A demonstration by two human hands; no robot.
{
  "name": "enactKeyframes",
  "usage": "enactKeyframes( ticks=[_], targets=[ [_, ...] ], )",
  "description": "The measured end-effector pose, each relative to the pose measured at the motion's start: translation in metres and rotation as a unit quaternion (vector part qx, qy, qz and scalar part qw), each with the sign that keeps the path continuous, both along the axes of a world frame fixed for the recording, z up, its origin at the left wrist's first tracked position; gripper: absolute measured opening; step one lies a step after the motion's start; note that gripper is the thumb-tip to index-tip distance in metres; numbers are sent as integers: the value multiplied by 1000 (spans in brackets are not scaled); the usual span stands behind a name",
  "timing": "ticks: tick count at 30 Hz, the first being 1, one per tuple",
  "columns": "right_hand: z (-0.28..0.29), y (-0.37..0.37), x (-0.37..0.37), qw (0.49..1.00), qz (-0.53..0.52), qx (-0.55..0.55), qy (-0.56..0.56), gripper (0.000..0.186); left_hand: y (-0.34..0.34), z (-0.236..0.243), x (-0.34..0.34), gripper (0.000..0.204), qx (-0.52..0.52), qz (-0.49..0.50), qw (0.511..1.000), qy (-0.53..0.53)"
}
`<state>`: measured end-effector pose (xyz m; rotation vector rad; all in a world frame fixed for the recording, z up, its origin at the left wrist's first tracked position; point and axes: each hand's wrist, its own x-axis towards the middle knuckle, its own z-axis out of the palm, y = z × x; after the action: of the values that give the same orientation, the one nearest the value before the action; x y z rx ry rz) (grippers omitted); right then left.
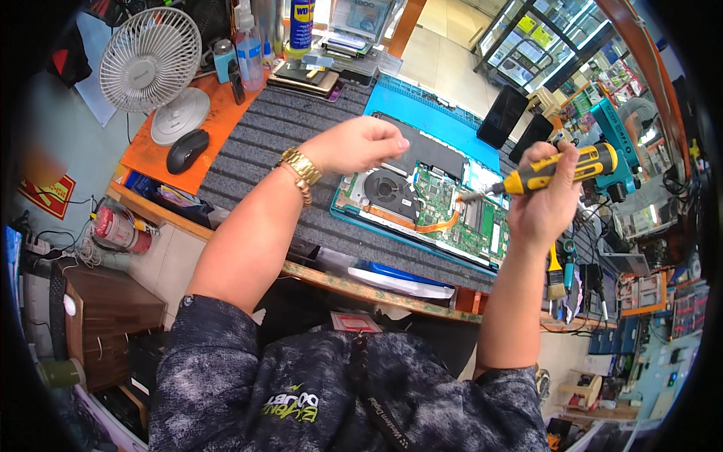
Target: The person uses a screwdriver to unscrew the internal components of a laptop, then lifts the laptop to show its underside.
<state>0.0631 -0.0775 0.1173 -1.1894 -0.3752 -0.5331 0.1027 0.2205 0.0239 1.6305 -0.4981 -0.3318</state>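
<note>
An opened laptop point(422, 203) lies on the bench with its bottom cover off, showing a round fan, a black battery and a green circuit board. My right hand point(544, 197) grips a yellow and black screwdriver point(561, 169), its tip pointing left just above the board. My left hand point(360, 143) hovers over the laptop's left part with the fingers curled together; whether something small is pinched in them I cannot tell. A gold watch is on that wrist.
A grey ribbed mat point(263, 143) and a blue mat point(429, 113) cover the bench. At the back left stand a white desk fan point(154, 68), a black mouse point(186, 149), spray bottles point(248, 53) and stacked phones point(305, 75). Brushes and tools point(561, 275) crowd the right.
</note>
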Motion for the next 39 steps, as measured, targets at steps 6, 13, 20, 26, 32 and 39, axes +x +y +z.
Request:
enactKeyframes(
  ticks=[6, 13, 20, 26, 32, 39],
  targets=[
    [-5, 50, 6, 998, -43, -8, -51, 33, -16, -8, -3, 20, -137, -113, 975, 134],
    [-10, 65, 15, 993, -50, -10, -110, 31, -14, -6, -2, 21, -204, -108, 961, 150],
    [-11, 73, 19, 989, -74, -18, -129, 31, -13, -6, 0, 27, -212, -118, 961, 132],
    [-10, 81, 18, 984, -78, -44, -157, 31, -14, 0, -4, 35, -205, -92, 967, 121],
    [-8, 91, 18, 981, -75, -36, -178, 29, -10, -2, 0, 40, -192, -51, 975, 98],
    [-25, 116, 7, 988, -16, -96, -121, 24, 39, -16, 31, 63, 8, 299, 949, -97]
  ],
)
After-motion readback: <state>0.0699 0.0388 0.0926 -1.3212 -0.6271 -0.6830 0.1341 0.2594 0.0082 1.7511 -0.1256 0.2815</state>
